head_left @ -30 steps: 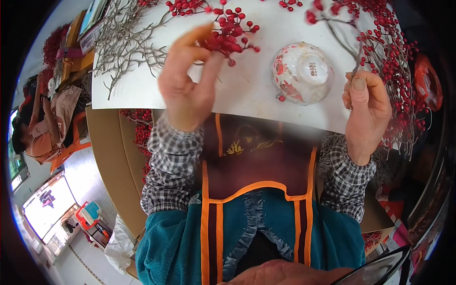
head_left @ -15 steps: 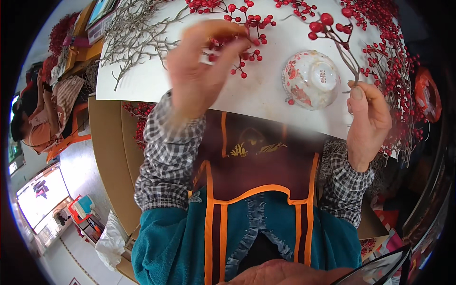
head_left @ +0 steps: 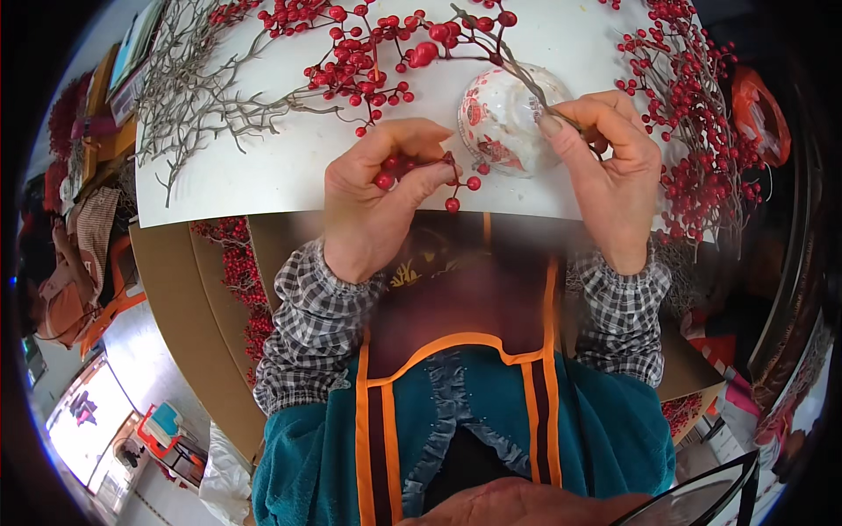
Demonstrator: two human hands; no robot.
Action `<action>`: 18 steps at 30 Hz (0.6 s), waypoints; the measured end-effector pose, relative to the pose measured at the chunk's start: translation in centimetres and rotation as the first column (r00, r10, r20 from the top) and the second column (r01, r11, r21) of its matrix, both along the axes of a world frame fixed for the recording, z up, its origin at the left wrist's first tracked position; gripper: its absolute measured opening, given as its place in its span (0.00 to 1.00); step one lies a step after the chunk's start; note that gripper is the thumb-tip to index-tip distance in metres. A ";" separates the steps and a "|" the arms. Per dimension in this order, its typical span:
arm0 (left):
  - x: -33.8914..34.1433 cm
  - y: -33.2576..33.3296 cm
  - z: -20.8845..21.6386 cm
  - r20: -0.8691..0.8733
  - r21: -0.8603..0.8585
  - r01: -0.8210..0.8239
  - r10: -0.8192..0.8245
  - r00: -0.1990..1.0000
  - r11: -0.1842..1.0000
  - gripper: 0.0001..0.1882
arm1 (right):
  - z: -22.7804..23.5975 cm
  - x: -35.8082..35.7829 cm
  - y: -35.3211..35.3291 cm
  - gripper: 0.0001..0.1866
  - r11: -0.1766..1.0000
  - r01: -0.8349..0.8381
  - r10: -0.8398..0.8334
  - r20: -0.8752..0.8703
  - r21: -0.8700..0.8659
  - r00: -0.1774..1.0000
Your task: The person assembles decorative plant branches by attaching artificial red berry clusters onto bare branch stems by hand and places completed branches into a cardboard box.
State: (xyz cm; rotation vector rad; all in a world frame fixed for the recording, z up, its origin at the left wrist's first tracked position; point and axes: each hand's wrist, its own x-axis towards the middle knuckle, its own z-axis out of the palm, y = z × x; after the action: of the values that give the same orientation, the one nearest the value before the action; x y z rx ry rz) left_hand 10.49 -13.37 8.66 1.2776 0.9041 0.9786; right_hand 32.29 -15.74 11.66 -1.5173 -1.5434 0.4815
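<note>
My left hand [head_left: 377,193] is closed around a small sprig of red berries [head_left: 453,182], whose berries poke out past the thumb and fingers over the table's front edge. Between the thumb and fingers of my right hand [head_left: 605,162] is a brown stem with red berries [head_left: 522,74], its berried end slanting up and to the left. Behind that stem an upturned white bowl [head_left: 491,118] with a red pattern rests on the table, partly covered by the right hand. Loose sprigs of red berries [head_left: 351,74] lie in a cluster beyond my left hand.
Bare grey-brown twigs [head_left: 219,105] spread over the left of the white table [head_left: 263,175]. A heap of berry branches [head_left: 693,131] covers its right edge, beside a red plastic bag [head_left: 759,114]. A cardboard box [head_left: 189,289] stands below the table's left side.
My left hand has come down and nearer with a berry sprig. My right hand has moved left with its stem, which now tilts left across the bowl. The whole view has shifted slightly.
</note>
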 end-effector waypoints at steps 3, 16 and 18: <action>0.0 0.0 -0.1 0.016 -0.032 0.022 -0.022 1.000 0.999 0.07 | -0.3 -0.2 0.4 0.06 1.000 0.006 -0.007 0.017 0.021 1.000; 0.6 0.6 -1.3 0.024 0.049 0.137 -0.139 0.990 0.989 0.07 | 1.3 -0.3 0.5 0.05 0.994 -0.097 0.093 0.074 0.046 0.993; 0.8 0.4 -1.5 0.061 0.032 0.136 -0.138 0.989 0.990 0.07 | 1.5 -0.6 -0.3 0.05 0.995 -0.077 0.075 0.033 0.063 0.997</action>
State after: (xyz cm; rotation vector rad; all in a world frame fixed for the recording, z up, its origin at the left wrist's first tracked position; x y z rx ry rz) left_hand 11.25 -13.00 7.12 1.3074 0.7467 0.9202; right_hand 31.68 -16.04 13.13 -1.4267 -1.6294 0.4494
